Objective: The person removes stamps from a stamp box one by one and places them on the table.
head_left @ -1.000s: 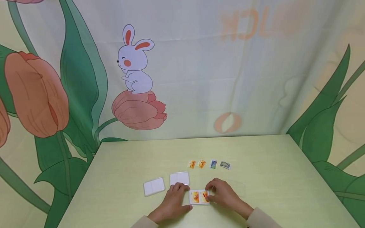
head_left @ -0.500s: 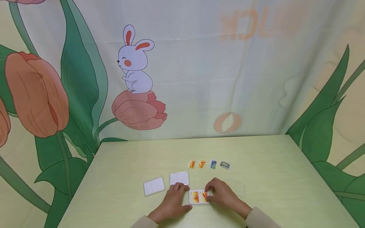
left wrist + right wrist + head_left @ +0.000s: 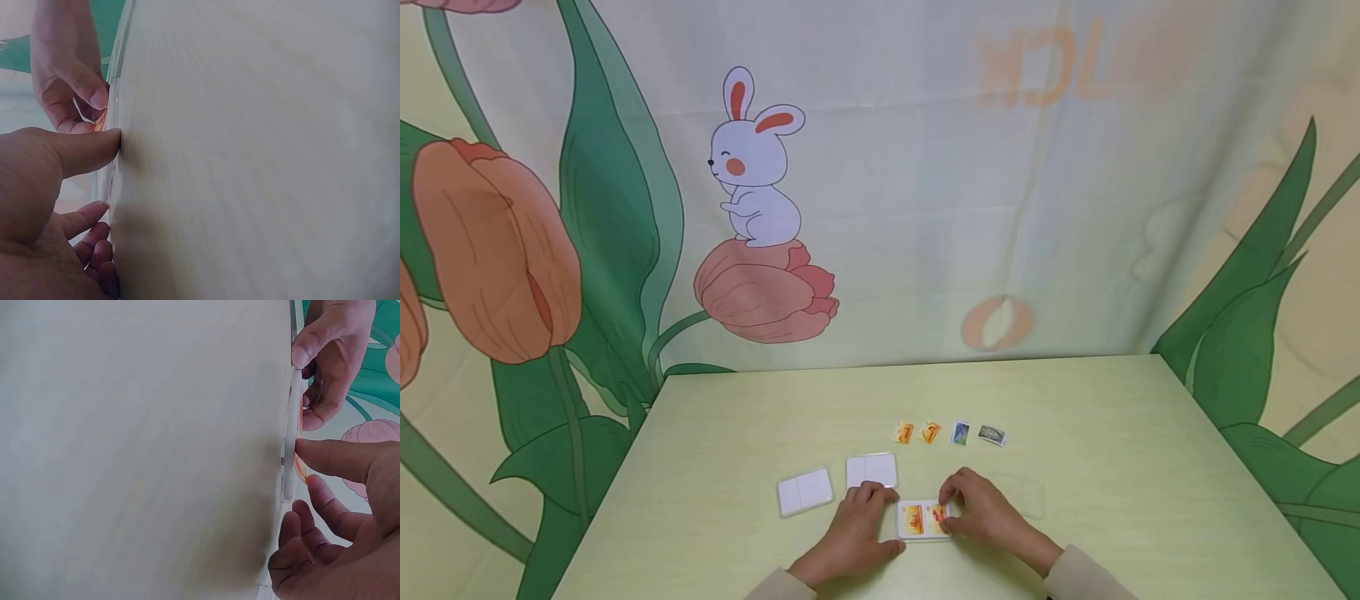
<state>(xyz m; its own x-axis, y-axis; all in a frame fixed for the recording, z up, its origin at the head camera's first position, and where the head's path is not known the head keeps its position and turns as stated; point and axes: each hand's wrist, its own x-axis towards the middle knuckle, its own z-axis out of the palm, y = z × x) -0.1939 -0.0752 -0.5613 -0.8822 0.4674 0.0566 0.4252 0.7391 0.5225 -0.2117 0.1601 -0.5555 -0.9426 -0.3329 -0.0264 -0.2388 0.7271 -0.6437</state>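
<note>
In the head view a small white frame (image 3: 925, 536) lies near the table's front, bearing two orange picture pieces side by side. My left hand (image 3: 853, 533) holds the frame at its left corners, thumb at the near one and fingertips at the far one. With thumb and index finger, my right hand (image 3: 985, 512) pinches the right-hand picture piece (image 3: 936, 517) at its edge. The left piece (image 3: 912, 519) lies flat beside it. In the right wrist view the frame (image 3: 290, 450) is seen edge-on, with a sliver of orange (image 3: 300, 469) between thumb and index finger.
Two blank white frames stand to the left, one tilted (image 3: 805, 492) and one (image 3: 872, 470) just behind my left hand. Farther back lie two orange pieces (image 3: 904, 432), a blue-green one (image 3: 960, 432) and a grey one (image 3: 992, 434). A faint transparent rectangle (image 3: 1042, 498) lies at right.
</note>
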